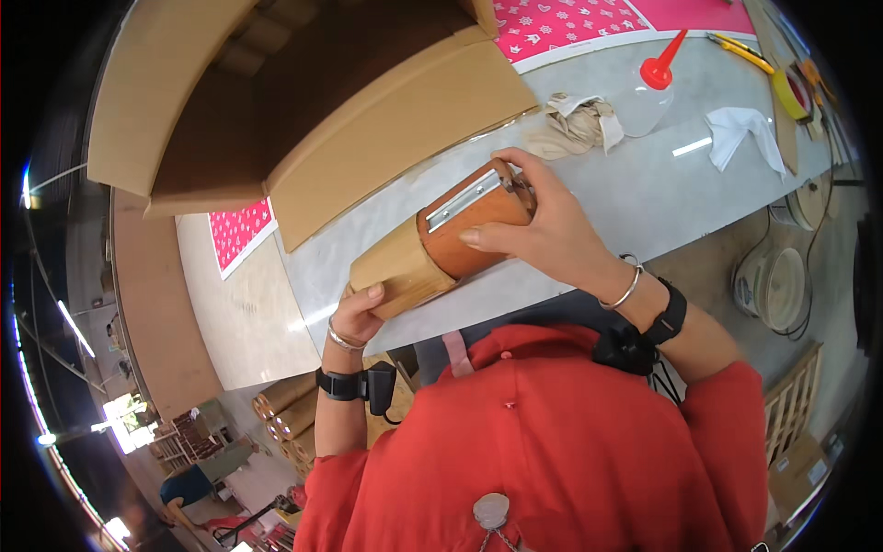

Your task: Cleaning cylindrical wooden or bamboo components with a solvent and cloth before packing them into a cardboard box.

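My right hand (559, 230) is closed around an orange-brown cylinder (469, 244), with the thumb on its near side and the fingers over its far end. A silvery metal strip (463, 201) with small screws runs along the top of that cylinder. The cylinder's lower-left end sits inside a tan, cardboard-like sleeve (397, 265). My left hand (357, 315) grips the sleeve's lower-left end, thumb on top; its other fingers are hidden underneath. Both pieces are held tilted over the grey tabletop (644, 198).
A large open cardboard box (395, 129) stands on the table at the far left. Beyond my right hand are a crumpled beige cloth (578, 127), a clear bottle with a red nozzle (644, 101), a white cloth (743, 138), a yellow cutter (741, 51) and tape (791, 95). Buckets (771, 287) stand at right.
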The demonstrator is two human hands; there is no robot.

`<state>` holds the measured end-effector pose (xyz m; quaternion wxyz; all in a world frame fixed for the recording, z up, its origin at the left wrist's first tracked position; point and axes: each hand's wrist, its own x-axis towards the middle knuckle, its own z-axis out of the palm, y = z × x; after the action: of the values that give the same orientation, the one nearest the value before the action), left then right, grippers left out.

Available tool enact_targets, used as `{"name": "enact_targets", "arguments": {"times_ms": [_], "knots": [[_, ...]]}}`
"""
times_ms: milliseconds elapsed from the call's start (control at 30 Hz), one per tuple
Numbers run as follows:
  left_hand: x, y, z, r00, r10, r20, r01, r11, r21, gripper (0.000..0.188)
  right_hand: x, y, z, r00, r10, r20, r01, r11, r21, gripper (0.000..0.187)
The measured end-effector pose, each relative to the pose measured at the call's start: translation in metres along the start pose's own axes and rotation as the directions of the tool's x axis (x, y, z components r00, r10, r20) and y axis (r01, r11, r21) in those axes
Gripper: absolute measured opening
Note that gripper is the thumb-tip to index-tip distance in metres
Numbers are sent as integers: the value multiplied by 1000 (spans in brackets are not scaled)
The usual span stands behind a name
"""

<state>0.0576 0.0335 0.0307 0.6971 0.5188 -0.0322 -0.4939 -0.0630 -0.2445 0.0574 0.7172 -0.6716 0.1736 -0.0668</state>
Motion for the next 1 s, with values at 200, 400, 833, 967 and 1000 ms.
{"name": "enact_targets", "arguments": {"times_ms": [200, 400, 833, 967, 1000], "knots": [[5, -9, -8, 998, -5, -58, 6, 1000, 15, 73, 0, 13, 2, 996, -10, -84, 3, 996, -84, 84], [7, -19, -15, 999, -4, -43, 0, 995, -100, 73, -2, 20, 3, 997, 5, -77, -12, 996, -91, 84], [19, -9, -13, 993, -9, 116, 47, 943, -330, 62, -2, 2, -1, 962, 273, 10, -270, 949, 163, 85], [19, -15, -11, 999, -2, 49, 17, 952, -305, 62, -5, 11, 4, 979, 205, 1, -205, 976, 76, 86], [20, -15, -9, 998, 38, -44, -48, 967, -249, 62, -5, 11, 5, 981, 194, 11, -195, 979, 66, 87]]}}
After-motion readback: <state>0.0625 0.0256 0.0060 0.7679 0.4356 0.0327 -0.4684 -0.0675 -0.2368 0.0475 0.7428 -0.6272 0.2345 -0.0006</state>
